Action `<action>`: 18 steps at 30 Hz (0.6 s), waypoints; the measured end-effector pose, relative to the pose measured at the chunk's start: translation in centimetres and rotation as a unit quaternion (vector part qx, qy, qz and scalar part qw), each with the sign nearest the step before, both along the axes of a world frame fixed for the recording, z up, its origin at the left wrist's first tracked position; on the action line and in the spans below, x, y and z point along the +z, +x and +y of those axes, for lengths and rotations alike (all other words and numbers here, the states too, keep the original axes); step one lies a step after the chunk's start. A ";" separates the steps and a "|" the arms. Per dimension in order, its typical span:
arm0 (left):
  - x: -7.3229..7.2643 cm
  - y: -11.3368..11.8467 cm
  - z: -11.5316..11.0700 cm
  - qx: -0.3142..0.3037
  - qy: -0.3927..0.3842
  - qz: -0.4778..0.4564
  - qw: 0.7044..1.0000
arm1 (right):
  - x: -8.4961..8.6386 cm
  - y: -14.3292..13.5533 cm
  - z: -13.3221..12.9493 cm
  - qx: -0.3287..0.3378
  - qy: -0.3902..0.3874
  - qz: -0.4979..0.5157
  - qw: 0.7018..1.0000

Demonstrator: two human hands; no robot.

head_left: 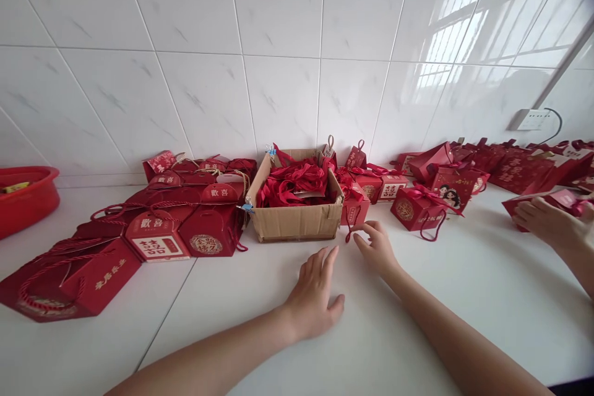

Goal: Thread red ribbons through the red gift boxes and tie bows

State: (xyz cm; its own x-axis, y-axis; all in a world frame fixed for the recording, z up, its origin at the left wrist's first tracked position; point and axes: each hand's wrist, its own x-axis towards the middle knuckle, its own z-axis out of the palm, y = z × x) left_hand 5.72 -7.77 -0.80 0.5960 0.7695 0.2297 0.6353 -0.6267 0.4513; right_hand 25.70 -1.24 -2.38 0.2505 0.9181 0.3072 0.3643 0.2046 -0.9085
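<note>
My left hand (315, 300) hovers over or rests on the white counter, with its fingers stretched out and thumb apart, holding nothing. My right hand (375, 247) is just right of it, index finger and thumb apart. Its fingertips come close to a red cord (348, 234) hanging from a small red gift box (355, 207); whether they touch is hard to tell. In front of my left hand stands an open cardboard box (297, 223) full of red ribbons (297, 182). A ribbon-tied red gift box (419, 213) sits farther right.
Several red gift boxes with cord handles (158, 235) crowd the left side. More red boxes and bags (515, 167) line the right by the tiled wall (278, 99). Another person's hand (552, 223) rests on a red box at far right. A red basin (28, 204) stands far left.
</note>
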 end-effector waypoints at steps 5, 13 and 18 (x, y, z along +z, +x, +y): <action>0.3 0.3 -0.1 0.007 0.020 0.029 0.999 | -0.8 -0.4 -0.1 -0.023 0.048 -0.139 0.989; 0.3 0.3 0.0 0.001 0.064 0.072 0.995 | -1.2 -1.5 -1.0 0.012 0.055 -0.328 0.943; 0.6 -3.5 -1.3 -0.013 0.074 0.112 0.991 | -0.8 -1.1 -1.3 0.063 0.052 -0.390 0.917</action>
State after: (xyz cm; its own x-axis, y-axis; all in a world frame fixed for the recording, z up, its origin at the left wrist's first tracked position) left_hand 2.25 -9.03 -0.17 0.6645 0.7203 0.1988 0.6915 -0.6936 0.2019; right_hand 24.61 -2.56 -3.15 -0.1887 0.8806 0.4346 0.8631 0.3598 -0.3543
